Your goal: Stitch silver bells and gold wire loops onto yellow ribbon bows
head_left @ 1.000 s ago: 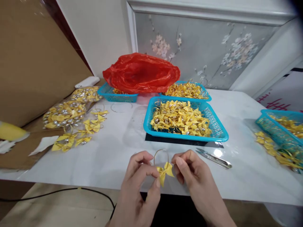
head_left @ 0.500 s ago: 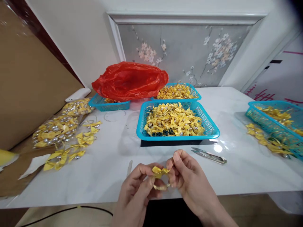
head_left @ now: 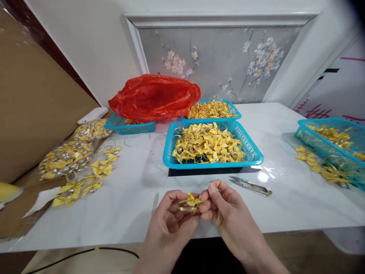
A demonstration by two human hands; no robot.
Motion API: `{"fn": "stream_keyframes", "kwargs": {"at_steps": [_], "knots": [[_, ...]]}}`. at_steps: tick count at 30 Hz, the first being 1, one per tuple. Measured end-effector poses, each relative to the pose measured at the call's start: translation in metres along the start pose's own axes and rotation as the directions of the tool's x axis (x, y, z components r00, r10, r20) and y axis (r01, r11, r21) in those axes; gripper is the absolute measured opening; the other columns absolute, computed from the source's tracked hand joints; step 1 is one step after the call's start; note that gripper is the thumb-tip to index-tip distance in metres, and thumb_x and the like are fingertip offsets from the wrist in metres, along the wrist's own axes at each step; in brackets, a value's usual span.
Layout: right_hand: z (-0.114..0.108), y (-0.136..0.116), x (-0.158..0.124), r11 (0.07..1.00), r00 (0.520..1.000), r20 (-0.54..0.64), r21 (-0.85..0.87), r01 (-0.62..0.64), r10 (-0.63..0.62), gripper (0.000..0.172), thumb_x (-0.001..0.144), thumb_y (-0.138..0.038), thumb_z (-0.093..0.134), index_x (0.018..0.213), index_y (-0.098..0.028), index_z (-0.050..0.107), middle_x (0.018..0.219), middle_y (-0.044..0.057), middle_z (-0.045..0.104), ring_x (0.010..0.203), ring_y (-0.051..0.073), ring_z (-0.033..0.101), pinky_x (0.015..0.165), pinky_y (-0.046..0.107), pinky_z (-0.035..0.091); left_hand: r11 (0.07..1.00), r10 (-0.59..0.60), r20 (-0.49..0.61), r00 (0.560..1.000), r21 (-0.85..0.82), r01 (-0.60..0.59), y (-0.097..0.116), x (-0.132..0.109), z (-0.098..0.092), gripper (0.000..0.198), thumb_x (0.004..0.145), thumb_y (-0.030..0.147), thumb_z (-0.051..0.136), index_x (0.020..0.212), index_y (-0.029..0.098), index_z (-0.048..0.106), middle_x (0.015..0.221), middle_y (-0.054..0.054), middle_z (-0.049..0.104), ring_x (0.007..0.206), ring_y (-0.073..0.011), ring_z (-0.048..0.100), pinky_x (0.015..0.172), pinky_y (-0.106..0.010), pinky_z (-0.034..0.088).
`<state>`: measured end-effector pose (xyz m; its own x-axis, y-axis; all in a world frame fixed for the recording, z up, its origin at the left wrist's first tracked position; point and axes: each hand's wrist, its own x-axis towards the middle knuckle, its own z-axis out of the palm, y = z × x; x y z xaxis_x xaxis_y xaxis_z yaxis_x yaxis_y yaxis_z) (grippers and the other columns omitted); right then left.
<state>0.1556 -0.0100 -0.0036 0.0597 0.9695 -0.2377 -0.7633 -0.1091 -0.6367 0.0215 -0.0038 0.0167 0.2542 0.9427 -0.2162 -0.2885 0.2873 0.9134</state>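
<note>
Bow-trimmed ring [head_left: 191,202] held over the desk [head_left: 114,219], cradled in the half-curled left hand [head_left: 171,228] and apparently pinched by the right hand [head_left: 228,213], fingertips together, presumably for steadiness, with snips [head_left: 252,186] handily near.

A single head-worn view looks forward and down over the flat, glossy white desk [head_left: 128,167], close above the bare left grip [head_left: 170,227] and bare right grip [head_left: 228,211] at lower centre, reaching across to the white-framed grey flower-patterned wall panel [head_left: 216,49] behind.
</note>
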Motion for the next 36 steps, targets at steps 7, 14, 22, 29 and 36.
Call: {"fn": "stream_keyframes", "kwargs": {"at_steps": [7, 14, 22, 29, 36], "knots": [[0.001, -0.002, -0.006, 1.0, 1.0, 0.02, 0.024, -0.016, 0.015, 0.036, 0.077, -0.034, 0.087, 0.076, -0.014, 0.058, 0.071, 0.001, 0.068, 0.053, 0.005, 0.062, 0.051, 0.01, 0.053, 0.999, -0.05, 0.018, 0.999, -0.02, 0.051, 0.002, 0.002, -0.002, 0.019, 0.079, 0.027, 0.079, 0.089, 0.022, 0.063, 0.107, -0.006, 0.076, 0.102, -0.0231, 0.068, 0.089, -0.031, 0.05], [-0.001, -0.004, -0.007, 0.995, 0.998, 0.031, 0.075, -0.06, 0.058, 0.033, 0.074, -0.03, 0.089, 0.074, -0.013, 0.061, 0.069, 0.0, 0.067, 0.051, 0.005, 0.062, 0.05, 0.01, 0.054, 0.992, -0.038, 0.017, 0.999, 0.122, 0.036, 0.0, 0.007, -0.012, 0.013, 0.077, 0.024, 0.081, 0.084, 0.021, 0.071, 0.093, -0.001, 0.076, 0.086, -0.0149, 0.066, 0.078, -0.022, 0.05], [0.001, -0.001, -0.006, 0.995, 0.998, 0.025, 0.078, -0.064, 0.062, 0.032, 0.075, -0.028, 0.088, 0.077, -0.013, 0.06, 0.071, 0.002, 0.068, 0.056, 0.007, 0.065, 0.053, 0.012, 0.057, 0.949, -0.152, 0.217, 0.964, 0.304, 0.082, 0.017, 0.008, -0.012, 0.018, 0.081, 0.028, 0.076, 0.098, 0.021, 0.076, 0.093, -0.004, 0.076, 0.091, -0.0204, 0.068, 0.083, -0.028, 0.051], [0.003, -0.007, -0.011, 1.0, 0.999, 0.036, 0.013, -0.02, 0.02, 0.033, 0.079, -0.03, 0.086, 0.082, -0.014, 0.056, 0.08, 0.003, 0.071, 0.067, 0.011, 0.07, 0.062, 0.016, 0.06, 0.907, -0.076, 0.18, 0.981, 0.42, -0.007, 0.018, 0.006, -0.011, 0.018, 0.084, 0.029, 0.07, 0.099, 0.021, 0.077, 0.079, -0.003, 0.073, 0.072, -0.0187, 0.063, 0.07, -0.028, 0.05], [0.005, -0.009, -0.01, 0.999, 0.997, 0.054, 0.006, -0.054, 0.054, 0.038, 0.078, -0.029, 0.087, 0.09, -0.015, 0.053, 0.076, 0.003, 0.071, 0.062, 0.01, 0.07, 0.059, 0.014, 0.059, 0.874, 0.253, 0.057, 0.966, 0.415, -0.254, 0.0, -0.011, -0.011, 0.033, 0.083, 0.026, 0.069, 0.115, 0.031, 0.064, 0.081, -0.002, 0.072, 0.067, -0.0201, 0.066, 0.065, -0.028, 0.052]]}}
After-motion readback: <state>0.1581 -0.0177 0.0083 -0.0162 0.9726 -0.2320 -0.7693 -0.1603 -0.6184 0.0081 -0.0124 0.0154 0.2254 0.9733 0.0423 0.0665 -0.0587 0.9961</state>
